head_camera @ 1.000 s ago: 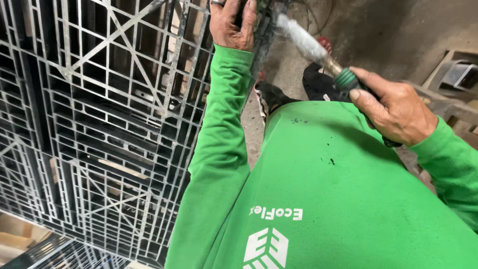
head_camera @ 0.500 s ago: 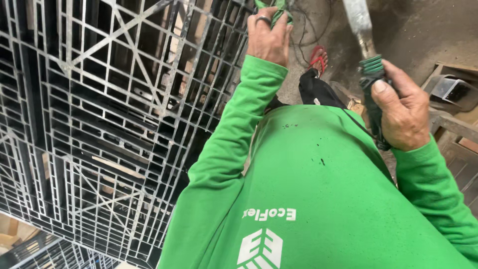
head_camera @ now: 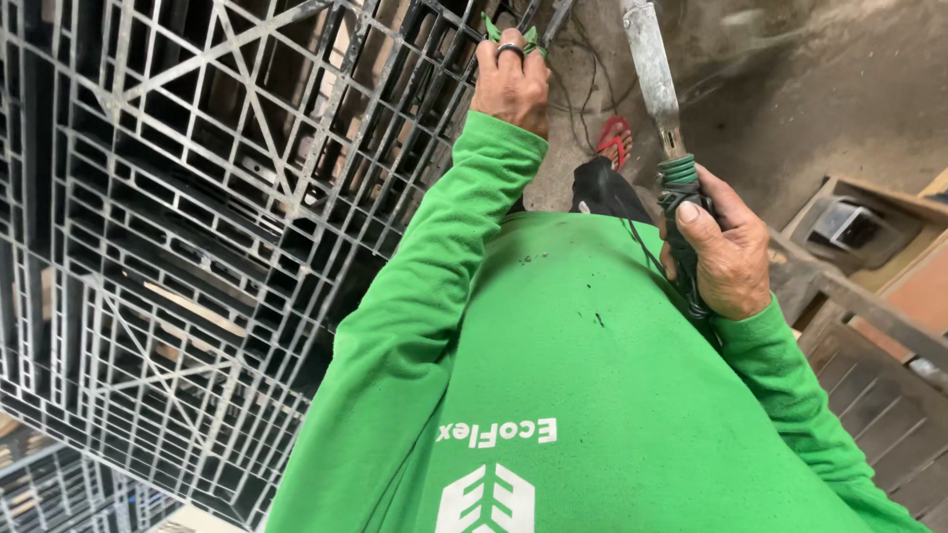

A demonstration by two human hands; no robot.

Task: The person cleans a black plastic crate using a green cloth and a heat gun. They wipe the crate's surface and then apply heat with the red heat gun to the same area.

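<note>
1. Your left hand (head_camera: 511,84) pinches a small green plastic piece (head_camera: 491,30) against the black plastic grid pallet (head_camera: 197,247).
2. Your right hand (head_camera: 726,259) grips the long grey metal tool with green-wrapped handle (head_camera: 654,69), beside it.
3. Next, I think, carefully bring its tip to the piece.

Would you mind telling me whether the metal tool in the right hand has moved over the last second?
Yes. The metal tool in the right hand has swung from slanting across toward the black pallet to nearly upright, its tip now away from the left hand.
</note>
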